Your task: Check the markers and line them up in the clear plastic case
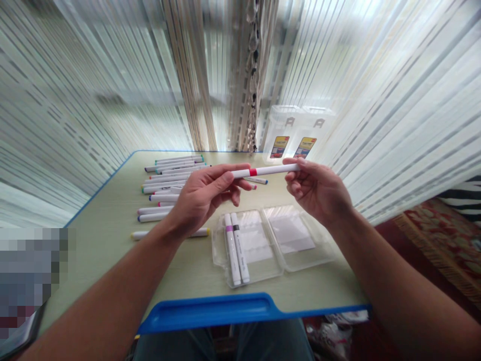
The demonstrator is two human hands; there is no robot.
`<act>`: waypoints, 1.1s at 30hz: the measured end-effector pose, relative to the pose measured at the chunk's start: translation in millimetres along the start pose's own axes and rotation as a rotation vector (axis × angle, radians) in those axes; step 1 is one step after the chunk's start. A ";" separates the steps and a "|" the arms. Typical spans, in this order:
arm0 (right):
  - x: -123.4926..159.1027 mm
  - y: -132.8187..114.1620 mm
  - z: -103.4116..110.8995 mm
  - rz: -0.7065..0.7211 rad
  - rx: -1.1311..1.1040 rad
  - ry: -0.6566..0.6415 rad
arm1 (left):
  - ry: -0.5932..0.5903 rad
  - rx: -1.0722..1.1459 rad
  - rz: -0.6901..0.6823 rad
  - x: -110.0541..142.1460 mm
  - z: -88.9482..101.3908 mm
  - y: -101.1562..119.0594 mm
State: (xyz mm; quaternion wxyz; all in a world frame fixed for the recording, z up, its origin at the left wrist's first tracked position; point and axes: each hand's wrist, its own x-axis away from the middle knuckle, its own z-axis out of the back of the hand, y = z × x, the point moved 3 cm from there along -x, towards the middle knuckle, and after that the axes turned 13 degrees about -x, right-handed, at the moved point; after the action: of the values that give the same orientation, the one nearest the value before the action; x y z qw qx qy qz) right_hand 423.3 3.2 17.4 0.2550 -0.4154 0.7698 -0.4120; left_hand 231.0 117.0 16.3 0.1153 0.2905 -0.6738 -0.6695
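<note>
Between my two hands a white marker with a red band (270, 170) is held level above the table. My left hand (210, 190) pinches its left end, and my right hand (317, 188) pinches its right end. Below lies an open clear plastic case (259, 265). In its left half rest a purple-banded marker (232, 250) and a black-banded marker (240, 250), side by side. Several white markers with coloured ends (154, 211) lie loosely in rows to the left, partly hidden by my left hand and forearm.
Two upright clear containers (280, 125) with labels stand at the table's back right. The pale green table (105, 225) has a blue rim and a blue tray (214, 308) at its front edge. String curtains (124, 75) hang behind it. A patterned rug (443, 240) lies at right.
</note>
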 end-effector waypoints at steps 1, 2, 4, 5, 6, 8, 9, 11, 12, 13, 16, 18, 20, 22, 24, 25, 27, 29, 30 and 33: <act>-0.3 0.4 0.0 -0.010 -0.001 0.004 | -0.005 -0.004 -0.009 0.4 -0.2 0.0; -0.6 0.9 0.0 -0.020 -0.005 0.003 | -0.010 -0.006 -0.017 0.6 -0.3 -0.2; -0.9 1.7 0.0 -0.034 -0.012 0.000 | -0.018 -0.006 -0.029 0.9 0.0 -0.6; -1.0 2.0 0.1 -0.041 -0.016 0.000 | -0.025 -0.006 -0.030 1.1 0.2 -0.9; -1.0 2.3 0.3 -0.049 -0.021 0.003 | -0.035 -0.007 -0.031 1.2 0.4 -1.1; -1.1 2.6 0.5 -0.067 -0.034 0.015 | -0.059 -0.014 -0.032 1.6 0.6 -1.2; -1.2 2.7 0.6 -0.077 -0.043 0.022 | -0.071 -0.019 -0.035 1.9 0.6 -1.0; -1.4 2.8 0.6 -0.093 -0.066 0.039 | -0.088 -0.032 -0.039 2.5 0.1 -0.3; -1.6 2.8 0.7 -0.097 -0.078 0.047 | -0.087 -0.040 -0.040 2.6 -0.2 0.1; -1.8 2.8 0.8 -0.096 -0.086 0.055 | -0.078 -0.049 -0.036 2.6 -0.4 0.4; -1.9 3.0 1.1 -0.062 -0.070 0.060 | -0.023 -0.079 -0.018 1.6 -0.5 0.5; -1.4 3.4 0.9 -0.023 -0.030 0.043 | 0.013 -0.098 -0.003 0.3 0.3 -0.5; -0.3 3.9 0.2 0.019 0.012 0.013 | 0.042 -0.119 0.003 -1.2 1.8 -1.9; 1.2 4.4 -0.9 0.055 0.043 -0.024 | 0.066 -0.140 0.006 -2.5 3.7 -3.5; 2.7 4.9 -2.2 0.088 0.068 -0.057 | 0.085 -0.164 0.005 -3.3 4.9 -4.7; 3.3 5.1 -2.9 0.102 0.078 -0.068 | 0.092 -0.177 0.004 -3.6 5.2 -5.1; 4.3 5.8 -4.2 0.125 0.096 -0.083 | 0.101 -0.200 0.004 -3.9 4.9 -5.5; 4.9 7.0 -5.2 0.138 0.107 -0.101 | 0.104 -0.218 0.010 -4.0 4.1 -5.8; 5.2 7.7 -5.6 0.140 0.110 -0.113 | 0.106 -0.226 0.013 -4.0 3.9 -6.0; 5.8 10.1 -5.7 0.131 0.122 -0.155 | 0.118 -0.250 0.009 -3.8 5.1 -6.9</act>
State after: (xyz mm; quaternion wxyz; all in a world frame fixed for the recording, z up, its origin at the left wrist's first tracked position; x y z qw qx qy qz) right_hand 411.8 3.9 11.6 0.3650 -0.3783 0.7468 -0.4073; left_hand 233.0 123.8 10.1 0.1931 0.3094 -0.5784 -0.7297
